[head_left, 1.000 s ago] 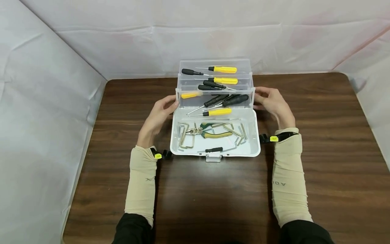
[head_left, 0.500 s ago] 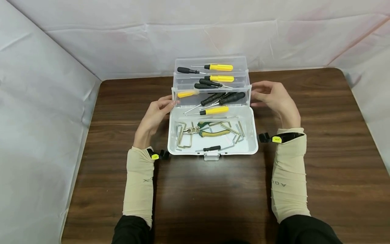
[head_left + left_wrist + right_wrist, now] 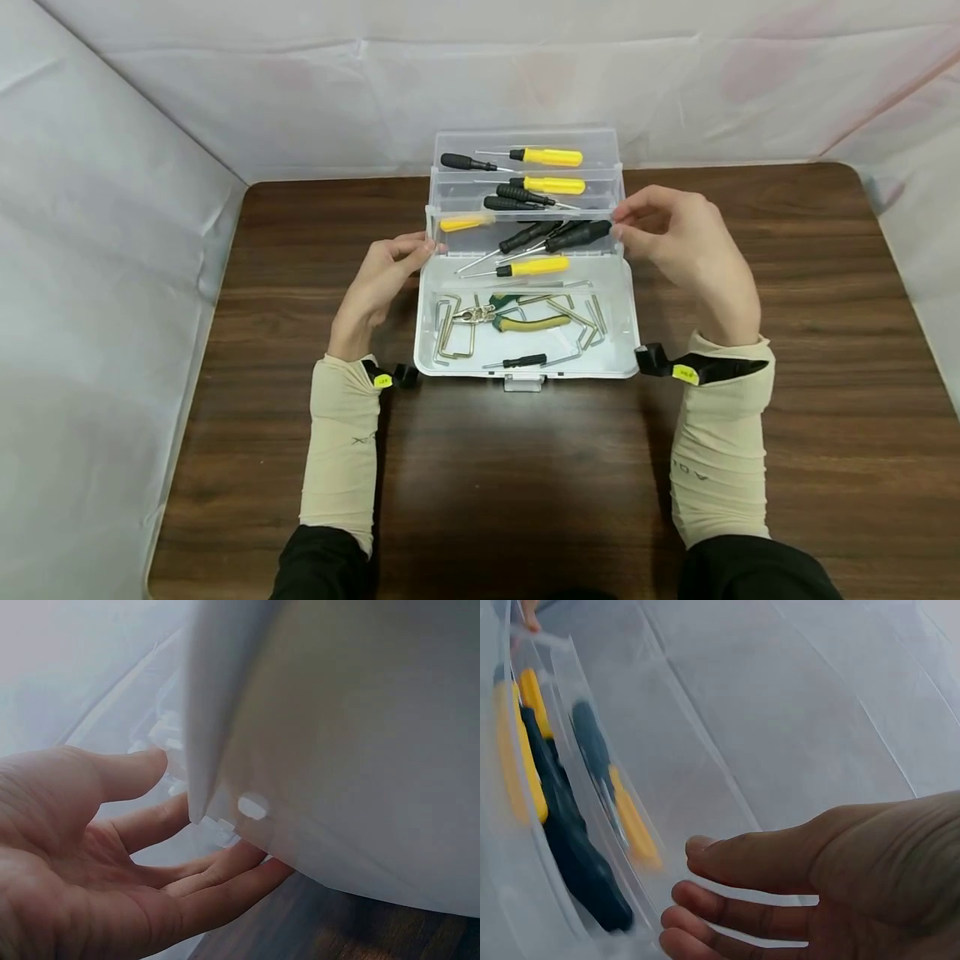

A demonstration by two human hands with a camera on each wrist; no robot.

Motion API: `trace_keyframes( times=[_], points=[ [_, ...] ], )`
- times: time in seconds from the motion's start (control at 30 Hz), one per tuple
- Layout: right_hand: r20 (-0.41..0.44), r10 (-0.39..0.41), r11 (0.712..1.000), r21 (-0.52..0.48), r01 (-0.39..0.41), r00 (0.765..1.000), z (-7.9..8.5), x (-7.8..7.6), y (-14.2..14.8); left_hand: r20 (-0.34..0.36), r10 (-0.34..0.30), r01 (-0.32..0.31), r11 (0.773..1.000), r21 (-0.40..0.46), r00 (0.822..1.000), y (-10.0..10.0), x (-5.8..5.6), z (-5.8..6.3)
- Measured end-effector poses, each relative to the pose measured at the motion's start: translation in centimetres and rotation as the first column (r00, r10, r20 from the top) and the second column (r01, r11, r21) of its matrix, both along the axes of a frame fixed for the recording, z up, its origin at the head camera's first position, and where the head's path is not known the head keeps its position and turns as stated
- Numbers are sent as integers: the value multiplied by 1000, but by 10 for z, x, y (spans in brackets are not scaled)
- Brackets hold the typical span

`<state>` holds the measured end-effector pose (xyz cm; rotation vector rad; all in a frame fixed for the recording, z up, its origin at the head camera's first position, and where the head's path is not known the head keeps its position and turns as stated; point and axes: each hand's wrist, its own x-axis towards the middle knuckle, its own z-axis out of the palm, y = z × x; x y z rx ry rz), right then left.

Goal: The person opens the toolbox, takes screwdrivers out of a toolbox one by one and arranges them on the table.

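I have the open toolbox (image 3: 615, 358) toward the far side of the tabletop (image 3: 517, 467), between both grips, its long axis running left to right and its latch (image 3: 523, 384) pointing near. Only my head view shows the pliers (image 3: 532, 323) inside the white base, handles to the right, among bent metal rods (image 3: 570, 313). Beyond, the clear trays (image 3: 459, 193) bear screwdrivers (image 3: 551, 157) with black or yellow handles. The left grip (image 3: 377, 279) is at the trays' left end; my left wrist view adds its parted thumb and loosely extended fingers reaching behind a pale wall's edge. The right grip (image 3: 690, 237) is at the right end; my right wrist view shows thumb and fingers apart, holding nothing, though I cannot tell whether they touch the trays.
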<state>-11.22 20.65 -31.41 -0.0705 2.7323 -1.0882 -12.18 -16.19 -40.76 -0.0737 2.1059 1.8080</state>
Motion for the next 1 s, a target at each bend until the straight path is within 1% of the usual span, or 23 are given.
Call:
trace_keyframes(
  times=[0.1,0.2,0.3,0.37,0.53,0.63,0.83,0.93,1.0],
  points=[
    [-40,86,996,9,-86,995,1,2,-20,0,5,-5,1000,-6,1000,0,0,2],
    [-68,165,986,11,-165,984,-4,1,-39,2,7,-7,1000,-8,1000,0,1,3],
    [-96,219,976,38,-216,971,-10,1,-54,4,4,-4,1000,-4,1000,0,1,4],
    [-120,247,968,76,-239,962,-15,2,-61,4,2,-2,1000,-1,1000,0,0,4],
    [-137,285,944,211,-253,949,-21,7,-73,7,-1,1,1000,-1,1000,2,0,5],
    [-139,301,928,273,-256,943,-24,10,-79,8,-4,4,1000,-5,1000,3,1,5],
    [-190,341,898,357,-258,921,-31,14,-86,6,-3,3,1000,-3,1000,2,0,2],
    [-226,348,890,386,-244,910,-33,16,-90,6,-2,2,1000,-1,1000,1,0,1],
    [-238,346,888,395,-235,908,-33,17,-91,7,-1,1,1000,-3,1000,0,1,1]
  ],
)
